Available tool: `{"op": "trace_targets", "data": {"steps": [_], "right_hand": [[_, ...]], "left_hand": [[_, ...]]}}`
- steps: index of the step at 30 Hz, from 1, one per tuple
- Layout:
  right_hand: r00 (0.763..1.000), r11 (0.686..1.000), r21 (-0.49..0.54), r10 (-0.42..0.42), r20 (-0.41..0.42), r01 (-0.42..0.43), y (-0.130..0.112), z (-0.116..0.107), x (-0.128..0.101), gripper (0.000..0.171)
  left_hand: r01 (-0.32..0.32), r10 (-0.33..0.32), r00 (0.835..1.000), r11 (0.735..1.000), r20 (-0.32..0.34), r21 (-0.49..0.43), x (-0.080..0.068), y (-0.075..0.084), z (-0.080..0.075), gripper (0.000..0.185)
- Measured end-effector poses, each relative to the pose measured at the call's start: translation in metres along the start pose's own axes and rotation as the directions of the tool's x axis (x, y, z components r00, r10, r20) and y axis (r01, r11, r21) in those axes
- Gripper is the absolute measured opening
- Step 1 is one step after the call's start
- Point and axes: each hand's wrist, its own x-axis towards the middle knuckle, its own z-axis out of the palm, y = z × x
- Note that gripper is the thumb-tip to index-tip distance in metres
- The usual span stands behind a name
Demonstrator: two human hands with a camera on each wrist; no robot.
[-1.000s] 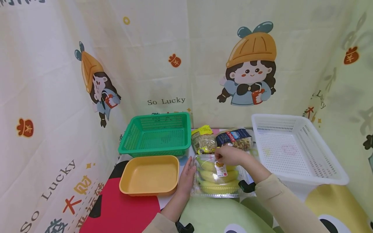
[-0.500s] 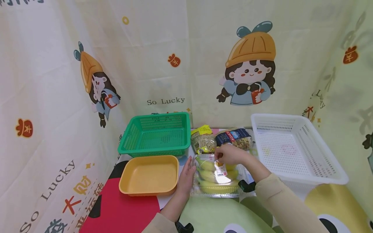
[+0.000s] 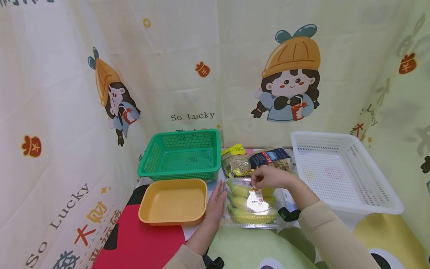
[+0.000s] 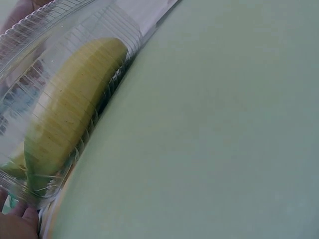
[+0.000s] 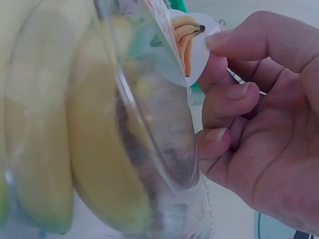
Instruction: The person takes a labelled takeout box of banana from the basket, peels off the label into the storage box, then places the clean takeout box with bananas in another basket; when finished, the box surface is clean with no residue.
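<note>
A clear plastic clamshell box (image 3: 252,209) holding several yellow bananas (image 3: 240,189) lies on the table in front of me. My left hand (image 3: 216,203) lies flat with straight fingers against the box's left side; in the left wrist view a fingertip (image 4: 17,226) shows at the corner of the box (image 4: 65,99). My right hand (image 3: 268,177) is over the far edge of the lid. It pinches the round end of the white label (image 5: 187,45) between thumb and forefinger. The label (image 3: 256,197) runs down the lid.
A green basket (image 3: 181,155) stands at the back left, with a yellow tray (image 3: 173,201) in front of it. A white basket (image 3: 336,172) stands at the right. Two food bags (image 3: 235,162) (image 3: 272,158) lie behind the box. Printed curtains enclose the table.
My right hand has shifted slightly to the right while keeping its pinch at the label's end. The glare on the lid has moved. The left hand has stayed put.
</note>
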Motion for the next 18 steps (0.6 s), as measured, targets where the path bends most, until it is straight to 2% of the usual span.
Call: {"op": "trace_targets", "data": {"steps": [5, 14, 18], "right_hand": [[1.000, 0.999, 0.022, 0.026, -0.002, -0.026, 0.0018, 0.0008, 0.0010, 0.011], [0.995, 0.996, -0.018, 0.092, -0.027, -0.093, -0.0056, 0.0052, 0.0038, 0.011], [0.996, 0.996, -0.013, 0.084, -0.009, -0.084, -0.0057, 0.0056, 0.0011, 0.014]], "left_hand": [[-0.019, 0.019, 1.000, 1.000, 0.014, -0.006, 0.0007, -0.0010, -0.0007, 0.060], [-0.050, 0.050, 0.999, 0.999, 0.001, 0.012, 0.0003, -0.0002, 0.0003, 0.059], [-0.052, 0.052, 0.999, 0.999, 0.008, 0.009, 0.0003, -0.0007, 0.0000, 0.058]]}}
